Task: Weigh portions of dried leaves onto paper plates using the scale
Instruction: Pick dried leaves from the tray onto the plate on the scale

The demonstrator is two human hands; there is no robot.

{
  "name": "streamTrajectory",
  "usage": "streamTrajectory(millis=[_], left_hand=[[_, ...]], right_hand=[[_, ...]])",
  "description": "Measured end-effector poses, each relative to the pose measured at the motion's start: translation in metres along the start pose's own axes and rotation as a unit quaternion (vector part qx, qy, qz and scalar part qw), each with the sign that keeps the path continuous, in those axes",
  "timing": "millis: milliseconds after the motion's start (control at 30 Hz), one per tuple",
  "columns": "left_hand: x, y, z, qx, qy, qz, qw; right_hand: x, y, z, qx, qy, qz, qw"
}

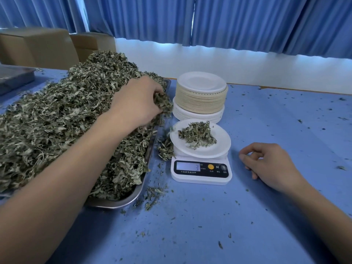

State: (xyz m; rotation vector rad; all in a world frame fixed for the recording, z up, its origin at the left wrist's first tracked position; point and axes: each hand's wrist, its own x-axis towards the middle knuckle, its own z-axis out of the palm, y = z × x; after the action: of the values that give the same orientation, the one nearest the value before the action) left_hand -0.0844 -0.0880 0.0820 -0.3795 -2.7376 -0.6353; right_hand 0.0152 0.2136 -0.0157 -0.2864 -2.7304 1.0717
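Left hand (137, 100) sits over the right edge of the heap of dried leaves (66, 121), fingers curled down and clamped on a clump of leaves (163, 102). The clump sticks out under the fingertips. The heap fills a metal tray (122, 201) and spreads left of and behind those fingers; the left forearm lies across it.

Just right of the left fingers is a stack of paper plates (201, 92), white at top and bottom with tan-edged ones between. Nearer the camera from those fingers and slightly right is a white kitchen scale (201, 171) with one paper plate (219, 145) on its platform. The plate carries a small portion of leaves (197, 134), piled toward the side closest to the left fingers. The scale display (188, 166) is lit; last digit reads 3, the rest not legible.

Spilled leaves (165, 149) lie on the table between tray rim and scale, below the left fingers.

Right hand (266, 162) rests on the blue table (209, 225) just right of the scale. Its fingers are loosely curled, slightly apart, holding nothing. The fingertips point toward the scale without touching it. Leaf crumbs are scattered on the table around and beyond the right fingers.

Well behind both hands hang blue curtains (228, 20). Cardboard boxes (38, 46) stand back left, and a second tray (15, 77) is at the far left edge, partly cut off.
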Motion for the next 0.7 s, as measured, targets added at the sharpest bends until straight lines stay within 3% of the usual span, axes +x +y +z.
streamTrajectory(millis=[267,433,700], left_hand=[[-0.002,0.016,0.004,-0.057,0.0,0.025,0.998],[-0.002,0.023,0.012,-0.146,-0.044,0.024,0.988],[0.027,0.057,0.033,-0.059,-0.117,0.09,0.987]], right_hand=[[0.003,0.002,-0.001,0.009,-0.008,-0.002,1.0],[0.003,0.002,-0.001,0.005,-0.015,-0.006,1.0],[0.002,0.003,-0.002,0.006,-0.02,-0.006,1.0]])
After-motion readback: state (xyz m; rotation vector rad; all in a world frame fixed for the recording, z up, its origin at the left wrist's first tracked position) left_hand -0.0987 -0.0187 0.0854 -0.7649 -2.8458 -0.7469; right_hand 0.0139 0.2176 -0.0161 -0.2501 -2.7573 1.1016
